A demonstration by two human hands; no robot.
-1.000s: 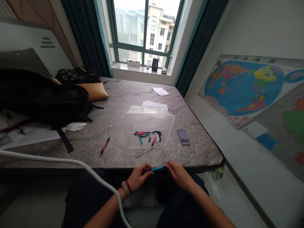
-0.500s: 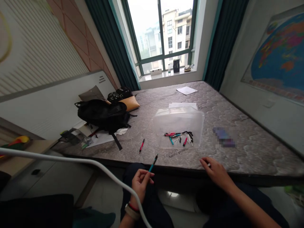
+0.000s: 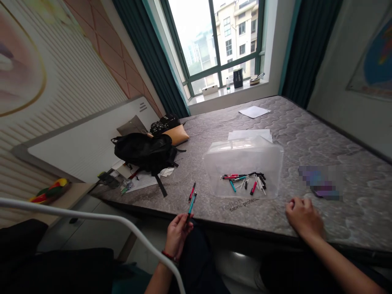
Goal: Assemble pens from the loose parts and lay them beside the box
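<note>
My left hand [image 3: 178, 234], at the near edge of the mattress, pinches a teal and black pen [image 3: 192, 205] that points up and away. Just beyond the pen's tip, a red and black pen [image 3: 191, 192] lies on the mattress. My right hand [image 3: 304, 218] rests near the mattress edge with its fingers curled in; whatever may be inside them is hidden. Between the hands, farther back, a clear plastic box [image 3: 211, 163] holds several pen parts [image 3: 234, 177] in red, teal, black and white.
A mattress [image 3: 214, 212] spreads before me. On its left lie a black backpack [image 3: 143, 153] and a tan pouch [image 3: 177, 134]. Paper sheets [image 3: 254, 111] lie behind the box. A blurred-out object [image 3: 320, 181] is at right. A white tube [image 3: 122, 220] crosses the lower left.
The view has shifted and tilted. The teal pen in my left hand now stands closer to the red pen. My right hand has moved right and its fingers have curled in more.
</note>
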